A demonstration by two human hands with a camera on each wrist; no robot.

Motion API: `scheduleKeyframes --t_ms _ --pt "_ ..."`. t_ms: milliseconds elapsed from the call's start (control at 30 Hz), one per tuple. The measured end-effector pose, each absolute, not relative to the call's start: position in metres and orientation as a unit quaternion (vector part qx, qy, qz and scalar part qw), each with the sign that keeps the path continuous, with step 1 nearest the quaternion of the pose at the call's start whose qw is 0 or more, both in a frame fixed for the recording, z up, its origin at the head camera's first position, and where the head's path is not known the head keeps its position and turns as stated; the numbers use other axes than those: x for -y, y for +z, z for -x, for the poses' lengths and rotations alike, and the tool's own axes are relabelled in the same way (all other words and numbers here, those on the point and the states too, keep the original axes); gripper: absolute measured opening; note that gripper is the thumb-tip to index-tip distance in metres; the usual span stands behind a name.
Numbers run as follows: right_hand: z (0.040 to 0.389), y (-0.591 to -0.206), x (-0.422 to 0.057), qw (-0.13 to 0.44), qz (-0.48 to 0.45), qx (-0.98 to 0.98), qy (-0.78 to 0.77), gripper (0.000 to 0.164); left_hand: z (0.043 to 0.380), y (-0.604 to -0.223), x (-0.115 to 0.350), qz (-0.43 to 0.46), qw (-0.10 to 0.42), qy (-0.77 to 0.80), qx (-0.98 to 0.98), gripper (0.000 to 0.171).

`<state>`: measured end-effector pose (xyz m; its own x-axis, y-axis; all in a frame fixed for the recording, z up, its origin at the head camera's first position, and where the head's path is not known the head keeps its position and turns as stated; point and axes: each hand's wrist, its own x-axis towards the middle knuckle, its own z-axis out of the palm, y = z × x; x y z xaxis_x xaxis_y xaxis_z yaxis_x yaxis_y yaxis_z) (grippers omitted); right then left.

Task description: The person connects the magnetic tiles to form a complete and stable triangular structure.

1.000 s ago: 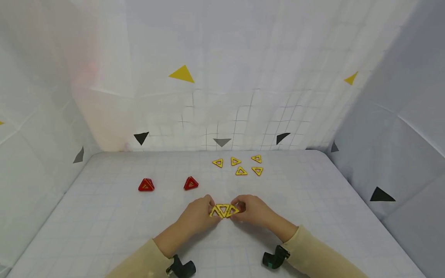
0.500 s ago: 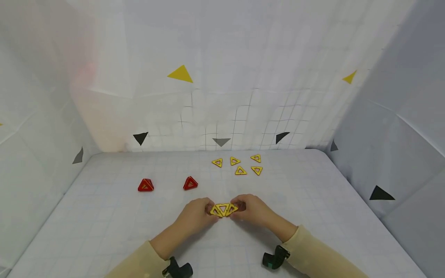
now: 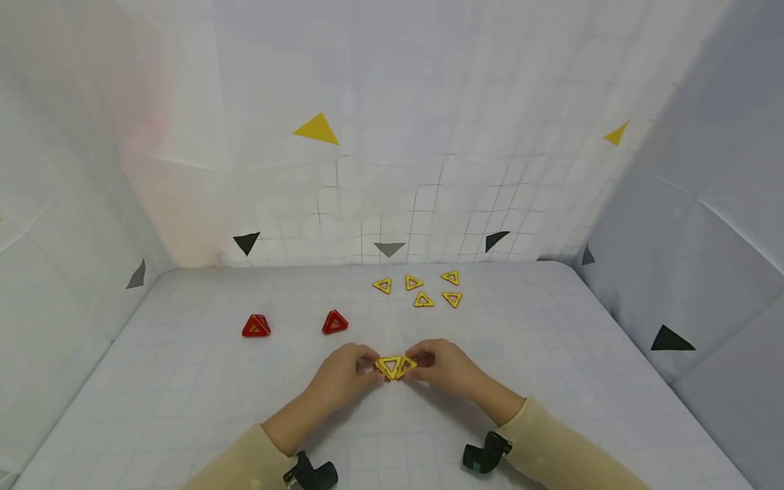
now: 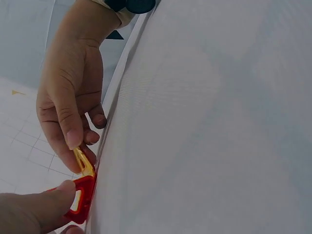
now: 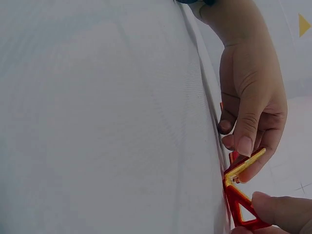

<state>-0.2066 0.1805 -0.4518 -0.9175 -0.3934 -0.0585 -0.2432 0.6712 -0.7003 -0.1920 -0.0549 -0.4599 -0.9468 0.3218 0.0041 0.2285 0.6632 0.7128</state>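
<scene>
Low over the white table, in the head view, a joined row of triangular magnetic tiles (image 3: 390, 366) spans the space between my hands, yellow faces up. My left hand (image 3: 344, 374) pinches the left end with thumb and fingers. My right hand (image 3: 444, 367) pinches the right end. The left end tile now tilts behind the middle one and is mostly hidden. In the right wrist view a red-edged triangular tile (image 5: 239, 207) sits at my right thumb, and a yellow-and-red tile (image 5: 243, 165) angles up to the left fingers. Red undersides also show in the left wrist view.
Two red tile pyramids, one at left (image 3: 256, 326) and one nearer the middle (image 3: 335, 322), stand on the white table (image 3: 184, 408). Several loose yellow triangular tiles (image 3: 423, 300) lie farther back. White cloth walls (image 3: 392, 136) enclose the back and sides.
The left tile of the row has folded from lying nearly flat to steeply tilted. My left hand has shifted slightly inward with it. The pyramids and loose tiles stay put.
</scene>
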Motion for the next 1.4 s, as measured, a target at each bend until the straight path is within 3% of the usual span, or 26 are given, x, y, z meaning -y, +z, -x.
scheduleKeyframes --t_ms 467,1400 --pt "0.207 -0.452 -0.180 0.098 0.174 -0.900 -0.387 0.029 0.195 -0.466 0.054 -0.156 0.043 0.417 -0.894 0.019" --pt "0.219 -0.456 -0.171 0.100 0.164 -0.880 -0.434 0.019 0.202 -0.471 0.055 -0.162 0.041 0.462 -0.871 0.017"
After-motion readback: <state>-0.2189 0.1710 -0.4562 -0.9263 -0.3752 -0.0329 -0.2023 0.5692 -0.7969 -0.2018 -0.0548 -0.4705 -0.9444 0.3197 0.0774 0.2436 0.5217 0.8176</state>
